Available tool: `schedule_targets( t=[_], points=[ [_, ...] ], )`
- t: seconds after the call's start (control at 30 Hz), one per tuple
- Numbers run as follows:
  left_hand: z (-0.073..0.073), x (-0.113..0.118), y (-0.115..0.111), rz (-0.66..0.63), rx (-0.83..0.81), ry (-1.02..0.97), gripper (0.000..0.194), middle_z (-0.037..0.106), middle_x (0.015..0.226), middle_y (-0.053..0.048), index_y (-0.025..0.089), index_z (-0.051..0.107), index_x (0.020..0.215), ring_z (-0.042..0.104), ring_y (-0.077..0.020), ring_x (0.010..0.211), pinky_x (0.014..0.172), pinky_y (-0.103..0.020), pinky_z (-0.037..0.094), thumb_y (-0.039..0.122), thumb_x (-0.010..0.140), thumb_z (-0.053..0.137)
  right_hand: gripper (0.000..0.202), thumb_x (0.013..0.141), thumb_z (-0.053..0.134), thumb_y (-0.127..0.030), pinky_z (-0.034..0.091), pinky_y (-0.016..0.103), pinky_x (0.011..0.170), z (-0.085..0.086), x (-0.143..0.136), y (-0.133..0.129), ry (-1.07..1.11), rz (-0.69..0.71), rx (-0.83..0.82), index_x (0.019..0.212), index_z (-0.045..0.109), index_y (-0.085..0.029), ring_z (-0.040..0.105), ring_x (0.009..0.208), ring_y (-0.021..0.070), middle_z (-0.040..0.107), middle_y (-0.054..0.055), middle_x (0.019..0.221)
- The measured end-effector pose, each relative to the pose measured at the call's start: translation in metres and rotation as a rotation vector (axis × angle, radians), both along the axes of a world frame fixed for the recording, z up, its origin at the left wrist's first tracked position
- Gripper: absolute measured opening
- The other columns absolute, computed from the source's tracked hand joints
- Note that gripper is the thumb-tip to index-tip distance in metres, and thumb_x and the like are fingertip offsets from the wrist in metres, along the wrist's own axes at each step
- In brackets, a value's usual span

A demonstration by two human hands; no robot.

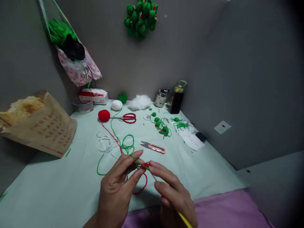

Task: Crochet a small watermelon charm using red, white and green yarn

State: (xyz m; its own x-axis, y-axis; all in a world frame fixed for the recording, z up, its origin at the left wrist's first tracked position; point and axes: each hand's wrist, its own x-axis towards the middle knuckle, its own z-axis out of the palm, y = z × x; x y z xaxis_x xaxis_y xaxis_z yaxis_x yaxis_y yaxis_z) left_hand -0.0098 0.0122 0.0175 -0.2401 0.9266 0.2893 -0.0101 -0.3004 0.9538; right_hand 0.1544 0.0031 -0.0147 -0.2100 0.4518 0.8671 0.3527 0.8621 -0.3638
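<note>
Pinched between the thumb and fingers of my left hand (121, 182) is a small red, white and green crochet piece (144, 165). Green yarn runs over my left index finger. My right hand (174, 193) grips a crochet hook (184, 219) with a yellow handle, its thin metal tip at the piece. A red yarn loop (145, 186) hangs below the hands. Beyond them lie loose green yarn (128, 144), loose white yarn (105, 144) and orange thread snips (155, 148). A red yarn ball (104, 115) touches the tip of the red-handled scissors (129, 118).
At the back stand a tissue box (101, 97), white stuffing (140, 102), a tin (161, 98) and a phone (177, 103). Small green pieces (163, 129) lie right of centre. A paper bag of bread (54, 129) is at left.
</note>
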Motion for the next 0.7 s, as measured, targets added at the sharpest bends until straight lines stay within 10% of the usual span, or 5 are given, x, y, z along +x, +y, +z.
schedule_targets(
  t=[0.7],
  points=[
    [-0.006,-0.008,0.000,-0.049,0.199,0.143,0.043,0.080,0.093,0.003,0.038,0.083,0.112,0.075,-0.0141,0.088,0.084,-0.018,0.060,0.006,0.083,0.078,0.021,0.105,0.048,-0.013,0.069,0.041,0.089,0.017,0.006,0.005,-0.108,-0.020,0.060,0.115,0.067,-0.015,0.074,0.119,0.0278,0.078,0.017,0.115]
  ],
)
